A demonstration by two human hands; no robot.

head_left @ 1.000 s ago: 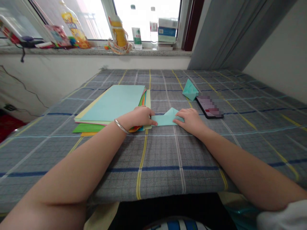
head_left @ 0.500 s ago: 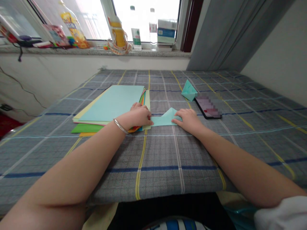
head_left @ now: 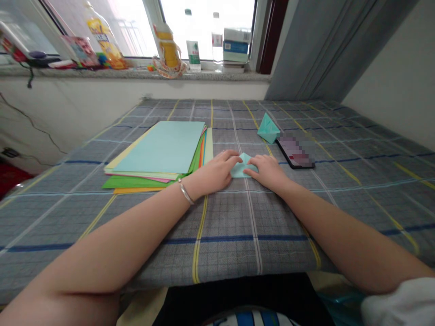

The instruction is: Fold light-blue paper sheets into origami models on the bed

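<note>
A small piece of folded light-blue paper (head_left: pixel 239 170) lies on the checked tablecloth between my hands, its pointed top facing away from me. My left hand (head_left: pixel 219 172), with a silver bangle at the wrist, grips its left part, the fingers bent over the paper and covering that side. From the right, my right hand (head_left: pixel 267 170) pinches the other side, thumb near the lower edge and fingers above. Beyond my right hand stands a folded turquoise paper shape (head_left: pixel 268 128) with a pointed top.
A stack of coloured paper sheets (head_left: pixel 159 147), light blue on top, lies left of my hands. To the right is a phone (head_left: pixel 295 153) with a blurred screen. Bottles, a tube (head_left: pixel 193 55) and boxes (head_left: pixel 235 45) stand on the windowsill behind the table.
My left hand has moved right, off the edge of the sheet stack, and carried the paper's long left strip over towards the middle. My right hand has stayed in place.
</note>
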